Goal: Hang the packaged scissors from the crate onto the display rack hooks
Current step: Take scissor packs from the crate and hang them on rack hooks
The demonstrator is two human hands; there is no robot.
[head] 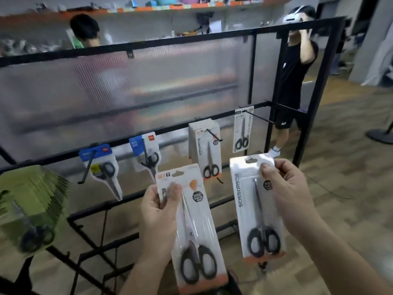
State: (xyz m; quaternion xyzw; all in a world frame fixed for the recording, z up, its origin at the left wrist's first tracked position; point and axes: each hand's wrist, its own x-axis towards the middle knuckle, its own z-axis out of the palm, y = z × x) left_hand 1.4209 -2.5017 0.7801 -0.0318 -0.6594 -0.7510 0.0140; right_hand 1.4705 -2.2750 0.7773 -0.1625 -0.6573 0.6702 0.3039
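Left grip [161, 209]: my thumb and fingers are closed in a pinch on the upper left corner of a white card package with orange edging and black-handled scissors [197, 220]. This package hangs down from the pinch, its lower end tilted to my right.

Right grip [291, 194]: closed in a pinch on the top right corner of a white card package printed SCISSORS with black-handled scissors [251, 211], thumb on the front face just beside the hang slot. This package is close to upright.

Both packages are in the air in front of the black metal display rack with a ribbed translucent panel [318, 92]. They are apart from each other and neither is on a hook.

Items on the rack rail, left to right:
- a blue-topped scissors package [102, 167], tilted
- a blue-and-white scissors package [146, 154], tilted
- a stack of white SCISSORS packages [205, 150] on a black wire hook [213, 135]
- a single white scissors package [243, 128] on a longer black wire hook [258, 117]

At the far left is a fanned stack of green card packages [32, 201], blurred; I cannot tell how it is supported.

A person in black clothing [295, 67] stands behind the right end of the rack on the wooden floor [350, 188]
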